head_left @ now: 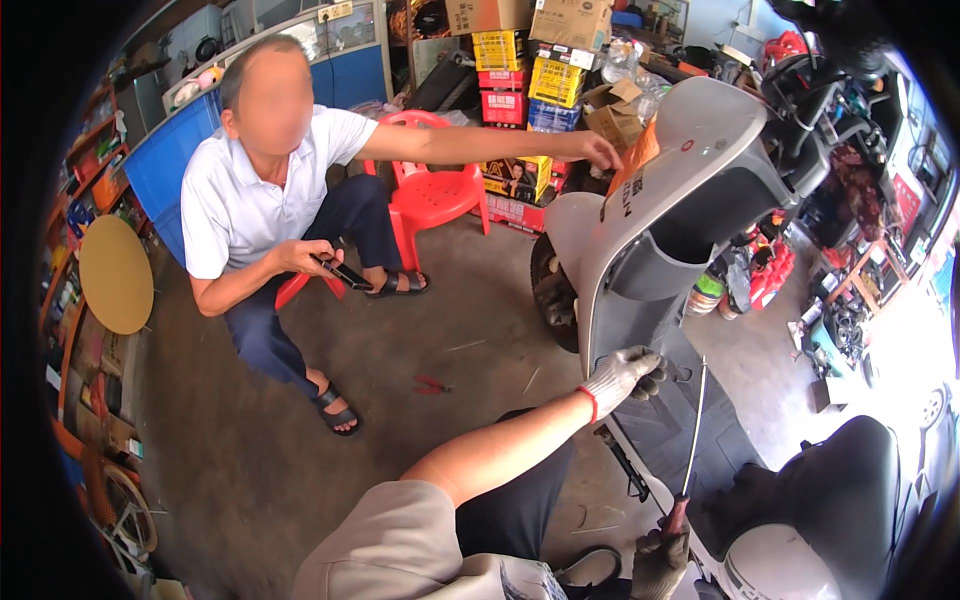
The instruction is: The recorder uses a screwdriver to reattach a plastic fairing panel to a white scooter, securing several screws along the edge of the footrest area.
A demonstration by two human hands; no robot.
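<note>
My left hand [625, 382], in a white work glove with dark fingertips, hovers over the footboard [690, 420] of a light grey scooter [622, 260]. Its fingers are curled together, and whatever may be between them is too small to make out. Lower right, my right hand [658, 565], also gloved, grips a long screwdriver [692, 440] by its reddish handle. The thin shaft points up across the footboard, its tip to the right of my left hand. Behind my right hand are the black seat [840, 480] and a white rounded part [780, 568].
Facing me, a seated person [270, 200] holds a phone [345, 272] and reaches toward the scooter's front. Red pliers [432, 385] lie on the floor. A red plastic chair [430, 190] and stacked boxes [505, 90] stand behind; a round yellowish board [117, 275] leans at left.
</note>
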